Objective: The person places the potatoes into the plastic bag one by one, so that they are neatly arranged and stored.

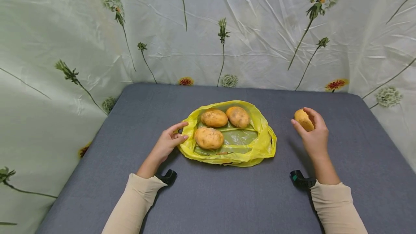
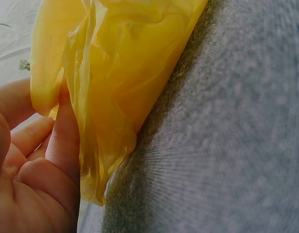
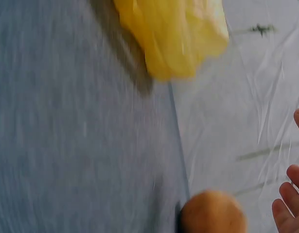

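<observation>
A yellow plastic bag (image 1: 267,138) lies spread on the grey table with its mouth facing up. Three potatoes (image 1: 209,138) rest within its rim. My left hand (image 1: 167,142) holds the bag's left edge, thumb and forefinger at a fold; in the left wrist view, the yellow film (image 2: 115,73) partly hides the fingertips. To the right of the bag, another potato (image 3: 212,213) sits on the table. My right hand (image 1: 315,133) overlaps that potato in the head view, thumb and fingers spread; the right wrist view shows the fingers (image 3: 292,199) apart from it.
The grey cloth-covered table (image 1: 227,198) runs back to a pale curtain (image 1: 195,46) with a flower print. It hangs behind the table and along both sides. Black wrist mounts (image 1: 302,180) stick out at the cuffs.
</observation>
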Demonstrator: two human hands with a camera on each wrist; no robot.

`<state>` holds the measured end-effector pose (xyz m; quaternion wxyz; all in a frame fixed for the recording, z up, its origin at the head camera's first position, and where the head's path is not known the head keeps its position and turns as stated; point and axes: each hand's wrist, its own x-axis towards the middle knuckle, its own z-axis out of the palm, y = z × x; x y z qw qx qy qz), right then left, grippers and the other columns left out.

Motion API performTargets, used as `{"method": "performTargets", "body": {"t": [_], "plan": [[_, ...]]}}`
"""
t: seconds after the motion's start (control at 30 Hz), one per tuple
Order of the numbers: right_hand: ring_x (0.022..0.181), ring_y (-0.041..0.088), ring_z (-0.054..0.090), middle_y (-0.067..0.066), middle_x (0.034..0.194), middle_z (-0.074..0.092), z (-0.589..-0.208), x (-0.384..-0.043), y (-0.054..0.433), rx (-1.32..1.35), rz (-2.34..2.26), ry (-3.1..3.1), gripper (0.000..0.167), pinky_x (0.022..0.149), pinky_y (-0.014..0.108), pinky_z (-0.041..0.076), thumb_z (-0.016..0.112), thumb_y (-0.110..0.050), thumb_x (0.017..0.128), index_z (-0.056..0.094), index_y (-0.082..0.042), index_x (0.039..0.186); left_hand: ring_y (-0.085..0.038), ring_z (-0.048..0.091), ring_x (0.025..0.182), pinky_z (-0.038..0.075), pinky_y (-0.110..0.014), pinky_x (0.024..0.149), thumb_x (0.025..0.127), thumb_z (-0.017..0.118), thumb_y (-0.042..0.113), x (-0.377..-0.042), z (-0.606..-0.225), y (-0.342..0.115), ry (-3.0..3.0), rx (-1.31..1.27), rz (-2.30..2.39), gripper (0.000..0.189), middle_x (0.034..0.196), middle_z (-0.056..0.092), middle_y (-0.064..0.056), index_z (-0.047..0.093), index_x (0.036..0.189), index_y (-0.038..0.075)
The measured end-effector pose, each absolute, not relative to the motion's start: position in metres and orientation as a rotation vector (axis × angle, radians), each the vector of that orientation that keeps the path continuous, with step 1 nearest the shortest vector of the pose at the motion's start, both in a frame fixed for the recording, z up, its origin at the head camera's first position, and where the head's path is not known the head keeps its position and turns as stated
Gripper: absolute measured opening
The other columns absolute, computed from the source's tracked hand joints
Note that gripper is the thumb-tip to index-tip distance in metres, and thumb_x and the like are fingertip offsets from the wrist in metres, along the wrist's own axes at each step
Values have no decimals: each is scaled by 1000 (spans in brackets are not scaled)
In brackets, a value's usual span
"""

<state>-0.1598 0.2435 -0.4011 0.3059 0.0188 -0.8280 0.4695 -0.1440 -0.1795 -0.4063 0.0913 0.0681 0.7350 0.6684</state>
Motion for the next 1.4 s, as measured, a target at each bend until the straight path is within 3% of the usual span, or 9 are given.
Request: {"method": "performTargets", "body": {"t": [0.17, 0.63, 0.7, 0.93, 1.27, 1.4], "plan": [[107, 18, 45, 17, 115, 52, -411, -162, 259, -58, 1219, -2197, 49, 90, 21, 32, 72, 0, 73, 53, 3, 118, -8, 47, 60, 40, -19, 55, 85, 57, -4, -144, -406, -179, 2184, 200, 1983, 48, 74, 54, -8, 40, 130, -7], [113, 34, 39, 21, 123, 45, -431, -164, 280, -208, 1222, -2337, 57, 96, 40, 27, 70, -4, 76, 44, 4, 126, -8, 48, 60, 41, -19, 55, 85, 56, -5, -144, -407, -180, 2186, 206, 1980, 48, 73, 54, -7, 40, 130, -7], [111, 33, 40, 21, 122, 44, -433, -164, 281, -214, 1200, -2360, 57, 94, 38, 28, 69, -3, 77, 43, 4, 127, -8, 48, 60, 41, -19, 55, 85, 56, -5, -144, -408, -180, 2186, 211, 1977, 48, 73, 55, -7, 39, 130, -8], [99, 28, 43, 21, 117, 46, -438, -166, 283, -229, 1127, -2355, 54, 80, 14, 28, 68, -1, 77, 44, 4, 126, -8, 48, 60, 40, -19, 55, 85, 56, -5, -144, -408, -180, 2184, 217, 1978, 47, 72, 54, -7, 39, 130, -7], [105, 30, 44, 18, 119, 45, -432, -164, 278, -242, 1183, -2332, 54, 84, 18, 35, 67, -3, 79, 44, 2, 127, -7, 48, 58, 40, -19, 53, 85, 56, -5, -143, -407, -179, 2184, 209, 1983, 47, 71, 55, -6, 39, 129, -8], [106, 25, 45, 17, 118, 45, -428, -163, 273, -207, 1207, -2297, 54, 84, 16, 37, 68, -4, 78, 45, 2, 126, -7, 49, 58, 40, -19, 53, 85, 56, -5, -143, -406, -178, 2190, 199, 1977, 47, 71, 55, -6, 39, 129, -8]]}}
